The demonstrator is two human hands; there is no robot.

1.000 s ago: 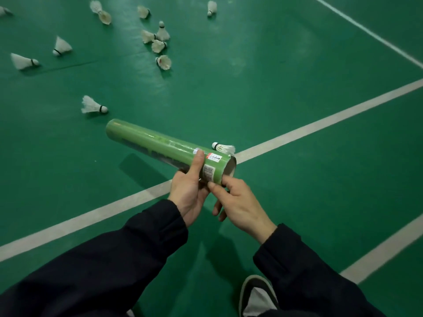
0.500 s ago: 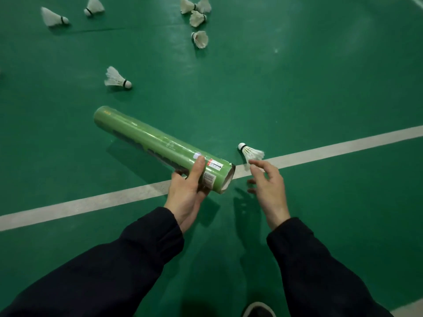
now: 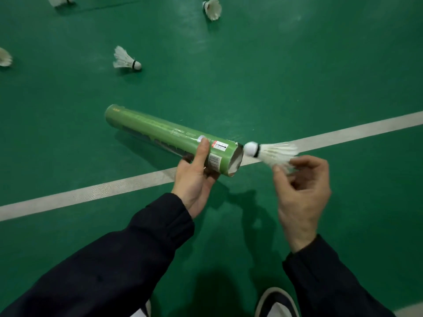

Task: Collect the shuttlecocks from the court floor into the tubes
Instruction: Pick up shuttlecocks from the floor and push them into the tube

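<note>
The green tube is gripped near its open mouth by the left hand, its long axis running up-left away from the body. A shuttlecock is pinched by its feathers in the right hand, cork first, just beside the mouth and roughly in line with it. Other shuttlecocks are left on the court floor.

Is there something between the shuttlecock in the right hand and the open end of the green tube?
Nothing visible: the shuttlecock has its cork right at the open mouth of the green tube.
</note>
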